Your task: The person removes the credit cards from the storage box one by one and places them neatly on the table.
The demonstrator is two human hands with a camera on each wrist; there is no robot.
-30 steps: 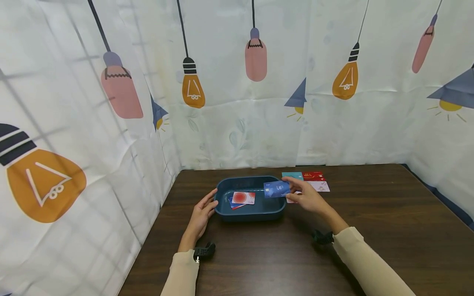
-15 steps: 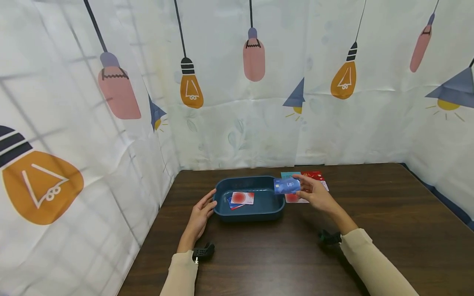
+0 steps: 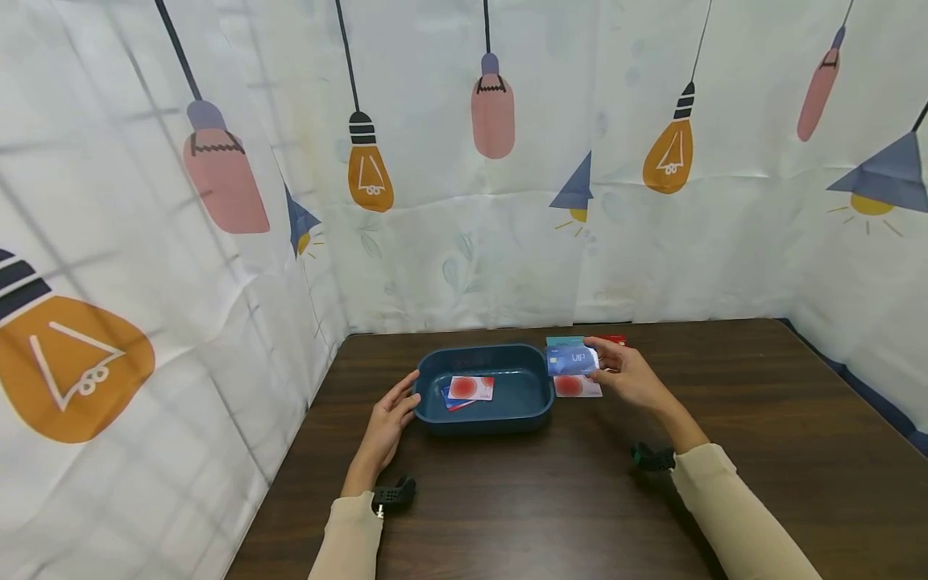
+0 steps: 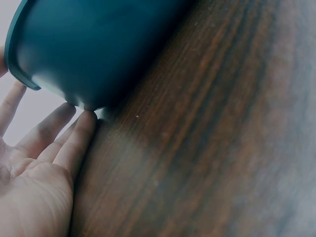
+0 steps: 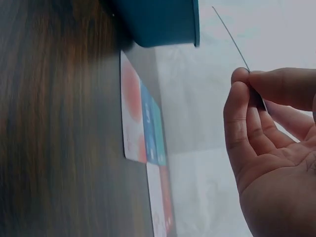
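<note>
My right hand (image 3: 636, 383) pinches a blue card (image 3: 569, 361) marked VIP by its right edge, thumb against fingers. In the right wrist view the card (image 5: 232, 38) shows edge-on, raised above the cards lying on the table. The dark teal plastic tray (image 3: 482, 424) stands to its left. Inside, a white card with red circles (image 3: 471, 388) overlaps a blue card (image 3: 447, 399), with a red edge peeking out below. At the tray's left end rests my left hand (image 3: 383, 431), its extended fingertips touching the outer wall (image 4: 84, 59).
Right of the tray, several cards lie on the brown table (image 3: 507, 499): a white one with red circles (image 3: 577, 387), a blue one (image 5: 149, 118), a teal one (image 3: 564, 341), a red one (image 5: 166, 192) and a pale one (image 5: 156, 192). A lamp-print curtain (image 3: 435, 266) encloses the table.
My right hand has carried the VIP card rightward, from over the tray's right end to above the table cards. My left hand keeps its place at the tray.
</note>
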